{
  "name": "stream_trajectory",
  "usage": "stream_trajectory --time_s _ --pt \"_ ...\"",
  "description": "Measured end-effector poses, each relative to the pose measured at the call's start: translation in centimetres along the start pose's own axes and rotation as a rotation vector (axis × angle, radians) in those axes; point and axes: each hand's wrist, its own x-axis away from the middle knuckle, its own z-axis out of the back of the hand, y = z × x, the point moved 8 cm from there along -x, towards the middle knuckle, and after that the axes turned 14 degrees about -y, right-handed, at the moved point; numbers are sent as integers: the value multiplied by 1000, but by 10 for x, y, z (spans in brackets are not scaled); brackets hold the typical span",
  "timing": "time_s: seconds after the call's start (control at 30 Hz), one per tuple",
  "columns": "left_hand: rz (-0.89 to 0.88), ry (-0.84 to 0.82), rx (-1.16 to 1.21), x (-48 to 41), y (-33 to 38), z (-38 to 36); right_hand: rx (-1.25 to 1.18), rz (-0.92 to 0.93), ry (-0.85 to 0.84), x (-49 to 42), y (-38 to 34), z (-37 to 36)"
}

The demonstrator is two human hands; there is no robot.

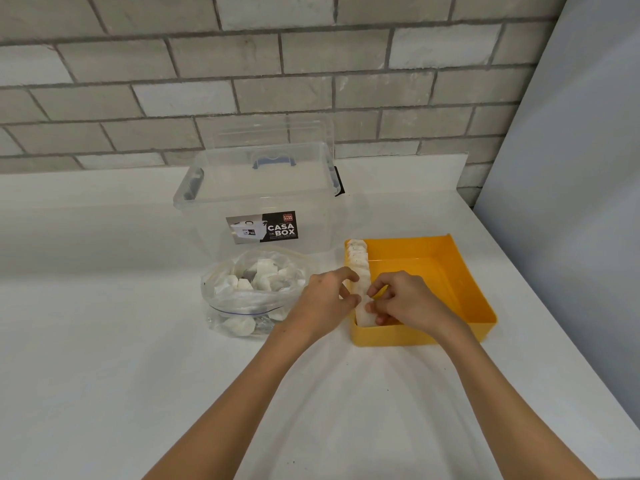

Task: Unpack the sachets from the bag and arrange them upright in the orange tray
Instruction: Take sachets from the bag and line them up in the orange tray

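An orange tray (pixel 464 271) sits on the white counter at the right. A row of white sachets (pixel 356 261) stands upright along its left wall. My left hand (pixel 322 303) rests against the outside of that wall, fingertips touching the row. My right hand (pixel 401 299) is inside the tray, pinching a white sachet (pixel 367 315) at the near end of the row. A clear zip bag (pixel 249 292) with several white sachets lies open just left of my left hand.
A clear plastic storage box (pixel 263 202) with a "CASA BOX" label stands behind the bag, its lid leaning against the brick wall. The counter's right edge runs diagonally past the tray, beside a grey panel (pixel 571 168).
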Motion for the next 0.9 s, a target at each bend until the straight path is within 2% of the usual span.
stream_trajectory --time_s 0.2,0.53,0.73,0.9 --pt "-34 73 84 17 0 24 119 0 22 5 -10 13" --pt "-23 247 155 51 -28 95 134 81 70 -4 -52 32" --pt "-31 132 168 39 -30 69 305 -126 -92 -2 -19 20" --pt "-31 -66 223 20 -11 17 210 -164 -92 -1 -3 9"
